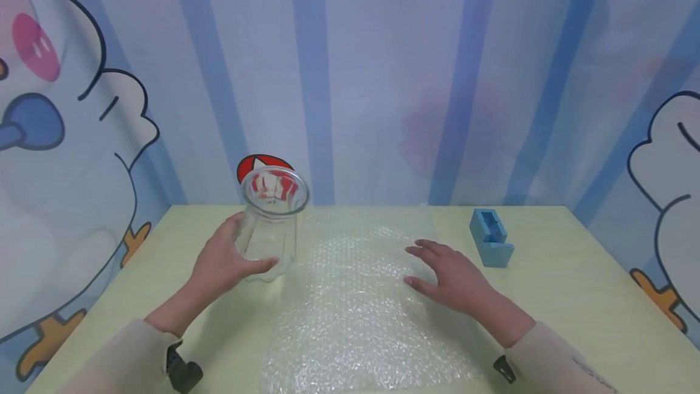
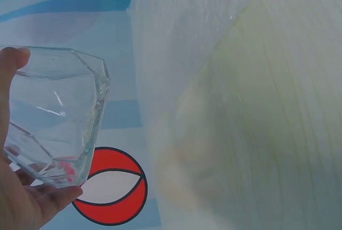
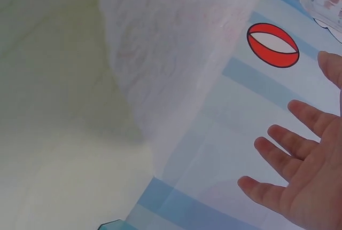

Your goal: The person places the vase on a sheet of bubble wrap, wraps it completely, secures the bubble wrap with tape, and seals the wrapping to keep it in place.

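Note:
My left hand [image 1: 221,260] grips a clear glass jar [image 1: 273,233] around its side, thumb in front, at the left of the table. The jar is upright with a slight tilt, its round open rim at the top. In the left wrist view the faceted lower part of the glass [image 2: 59,107] shows between thumb and fingers. A sheet of bubble wrap [image 1: 355,315] lies flat across the middle of the table. Above its right part hovers my right hand [image 1: 456,278], fingers spread and holding nothing. The right wrist view shows that hand's [image 3: 304,171] fingers apart.
A blue tape dispenser [image 1: 492,242] stands at the back right of the table [image 1: 558,297]. Behind the table hangs a striped blue cloth backdrop [image 1: 377,78] with cartoon ducks. Dark straps sit at both wrists.

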A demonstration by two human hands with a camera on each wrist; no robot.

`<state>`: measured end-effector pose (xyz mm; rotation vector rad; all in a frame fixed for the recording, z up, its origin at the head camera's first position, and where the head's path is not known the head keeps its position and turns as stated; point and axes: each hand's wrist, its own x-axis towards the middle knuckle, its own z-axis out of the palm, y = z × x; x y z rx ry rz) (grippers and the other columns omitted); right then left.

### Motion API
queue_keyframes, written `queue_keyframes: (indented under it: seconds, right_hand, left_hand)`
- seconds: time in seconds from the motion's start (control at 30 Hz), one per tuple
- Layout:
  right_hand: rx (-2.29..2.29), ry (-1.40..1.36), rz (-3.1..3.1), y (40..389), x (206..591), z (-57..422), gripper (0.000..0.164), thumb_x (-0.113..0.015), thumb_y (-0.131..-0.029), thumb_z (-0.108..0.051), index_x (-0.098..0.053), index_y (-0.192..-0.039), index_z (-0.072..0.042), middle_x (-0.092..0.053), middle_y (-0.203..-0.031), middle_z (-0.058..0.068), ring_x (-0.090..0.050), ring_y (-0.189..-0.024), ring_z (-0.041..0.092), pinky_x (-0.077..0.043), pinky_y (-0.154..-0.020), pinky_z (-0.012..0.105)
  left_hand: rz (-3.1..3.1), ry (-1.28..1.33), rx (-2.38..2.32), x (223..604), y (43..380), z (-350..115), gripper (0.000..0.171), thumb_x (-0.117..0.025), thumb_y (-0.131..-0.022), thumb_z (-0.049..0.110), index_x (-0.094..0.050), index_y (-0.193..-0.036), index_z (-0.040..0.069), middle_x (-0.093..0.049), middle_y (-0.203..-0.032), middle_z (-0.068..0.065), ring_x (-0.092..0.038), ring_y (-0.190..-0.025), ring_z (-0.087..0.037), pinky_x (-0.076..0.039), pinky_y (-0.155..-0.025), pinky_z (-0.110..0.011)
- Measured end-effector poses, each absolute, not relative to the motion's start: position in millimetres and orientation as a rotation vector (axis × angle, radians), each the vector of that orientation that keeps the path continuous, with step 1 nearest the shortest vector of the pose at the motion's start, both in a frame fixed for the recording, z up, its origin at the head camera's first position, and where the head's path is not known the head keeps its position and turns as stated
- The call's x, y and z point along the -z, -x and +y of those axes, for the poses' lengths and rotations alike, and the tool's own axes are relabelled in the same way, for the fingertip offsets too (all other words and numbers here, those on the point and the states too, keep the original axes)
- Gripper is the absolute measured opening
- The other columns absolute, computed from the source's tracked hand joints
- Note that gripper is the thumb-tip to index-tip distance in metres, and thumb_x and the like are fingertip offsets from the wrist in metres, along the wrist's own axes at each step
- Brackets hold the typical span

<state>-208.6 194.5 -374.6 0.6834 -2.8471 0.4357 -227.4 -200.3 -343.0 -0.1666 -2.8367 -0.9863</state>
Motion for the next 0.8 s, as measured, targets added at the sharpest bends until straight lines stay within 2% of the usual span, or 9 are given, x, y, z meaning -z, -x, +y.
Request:
queue_keyframes:
  seconds: [0.4, 0.8]
  right_hand:
    - [-0.420, -0.702, -2.796, 203.5, 360.6, 196.8, 0.058, -0.068, -0.095, -0.040, -0.058, -0.143, -0.009, -0.056, -0.149, 0.020, -0.057, -0.133, 0.044, -0.049, -0.105, 0.063]
    - [-0.407, -0.731, -2.788, 204.6, 342.5, 196.6, 0.062, -0.070, -0.094, -0.040, -0.054, -0.147, -0.011, -0.053, -0.152, 0.019, -0.054, -0.136, 0.045, -0.046, -0.107, 0.065]
  left_hand:
    - [-2.828, 0.269, 0.864, 340.5, 223.2, -191.0, 0.093, -0.087, -0.077, 0.040, -0.041, -0.151, 0.004, -0.054, -0.146, -0.023, -0.057, -0.122, -0.041, -0.058, -0.090, -0.059]
    - [-2.847, 0.355, 0.709, 335.8, 223.7, -182.3, 0.094, -0.087, -0.074, 0.042, -0.045, -0.149, 0.003, -0.056, -0.147, -0.022, -0.060, -0.124, -0.040, -0.056, -0.090, -0.059]
